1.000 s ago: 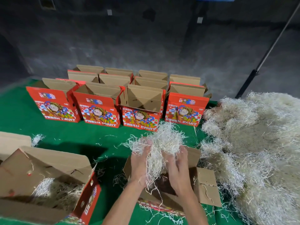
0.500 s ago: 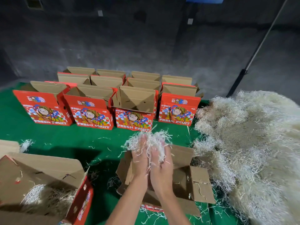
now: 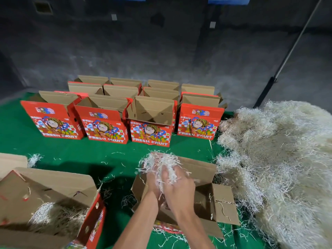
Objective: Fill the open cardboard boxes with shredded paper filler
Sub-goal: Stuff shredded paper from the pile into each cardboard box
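Note:
An open cardboard box [image 3: 222, 203] stands in front of me on the green table. Over its opening both hands squeeze one clump of white shredded paper [image 3: 161, 162]. My left hand [image 3: 152, 182] grips it from the left and my right hand [image 3: 179, 184] from the right, fingers curled into the strands. A big heap of shredded paper [image 3: 280, 168] lies at the right. Another open box [image 3: 59, 187] at the lower left has shredded paper inside.
Several red "FRESH FRUIT" boxes [image 3: 104, 126] stand open in rows at the back of the green table [image 3: 75, 155]. Loose strands are scattered on the cloth. A plain cardboard piece [image 3: 12, 160] lies at the left edge. A dark pole [image 3: 280, 69] leans at the back right.
The hands have come closer together and lower, pressing the clump smaller over the near box. The camera has shifted slightly.

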Demonstrator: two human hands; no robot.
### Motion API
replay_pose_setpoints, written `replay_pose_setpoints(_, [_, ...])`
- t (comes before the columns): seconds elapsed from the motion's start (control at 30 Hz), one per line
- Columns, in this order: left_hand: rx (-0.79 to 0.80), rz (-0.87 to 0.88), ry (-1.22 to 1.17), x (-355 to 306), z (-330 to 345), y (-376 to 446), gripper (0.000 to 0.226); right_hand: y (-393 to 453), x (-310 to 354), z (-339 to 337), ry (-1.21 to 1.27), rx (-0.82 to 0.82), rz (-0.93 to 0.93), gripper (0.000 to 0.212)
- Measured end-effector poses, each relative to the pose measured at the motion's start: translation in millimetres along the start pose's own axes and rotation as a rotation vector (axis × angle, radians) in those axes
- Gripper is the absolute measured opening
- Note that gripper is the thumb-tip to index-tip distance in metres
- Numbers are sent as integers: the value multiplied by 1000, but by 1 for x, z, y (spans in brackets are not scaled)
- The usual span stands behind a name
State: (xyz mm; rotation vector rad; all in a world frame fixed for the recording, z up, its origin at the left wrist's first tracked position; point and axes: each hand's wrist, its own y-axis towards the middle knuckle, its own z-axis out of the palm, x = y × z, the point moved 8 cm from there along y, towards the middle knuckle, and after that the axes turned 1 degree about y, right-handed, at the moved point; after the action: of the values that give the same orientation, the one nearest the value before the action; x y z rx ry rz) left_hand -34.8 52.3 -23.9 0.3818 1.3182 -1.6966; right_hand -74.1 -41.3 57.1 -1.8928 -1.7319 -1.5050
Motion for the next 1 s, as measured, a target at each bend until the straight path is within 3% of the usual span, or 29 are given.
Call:
replay_pose_setpoints(0.1, [23, 73, 211, 14, 1, -6, 22, 23, -9, -10, 70, -22, 79, 57])
replay_pose_setpoints(0.17, [-101, 146, 311, 4, 3, -11, 16, 29, -30, -21, 205, -100, 240, 67])
replay_pose_setpoints(0.2, [-107, 183, 282, -9, 9, -20, 15, 22, -36, -23, 243, -147, 324, 66])
replay_pose_setpoints(0.27, [-165, 201, 225, -33, 11, -18, 42, 3, -36, -16, 277, -179, 408, 64])
replay_pose_setpoints(0.33, [-145, 195, 192, -39, 10, -14, 21, -3, -22, -11, 139, -136, 282, 62])
replay_pose_setpoints(0.4, [-136, 153, 285, -18, 2, -18, 28, 15, -9, -10, -5, -77, 165, 59])
replay_pose_setpoints(0.5, [-122, 222, 383, -7, 1, -31, 14, 33, -32, -17, 53, -84, 322, 62])
replay_pose_setpoints(0.57, [-174, 271, 390, -27, 5, -24, 31, 20, -48, -16, 187, -138, 435, 63])
replay_pose_setpoints(0.63, [-190, 321, 382, -52, 7, -17, 27, 5, -32, -5, 235, -81, 379, 64])
replay_pose_setpoints(0.73, [-148, 291, 440, -46, 3, -3, 33, 22, 0, -4, 26, -51, 115, 70])
replay_pose_setpoints(0.83, [-102, 332, 531, -25, 9, -21, 22, 51, -11, -23, 3, -101, 152, 66])
replay_pose_setpoints(0.87, [-87, 330, 490, -24, 13, -24, 21, 51, -21, -24, -59, -86, 159, 60])
replay_pose_setpoints(0.97, [-95, 300, 305, -49, 31, -17, 23, 29, -23, -22, -236, 63, 140, 4])
replay_pose_setpoints(1.0, [-107, 301, 303, -62, 37, -11, 19, 24, -15, -21, -219, 92, 118, 21])
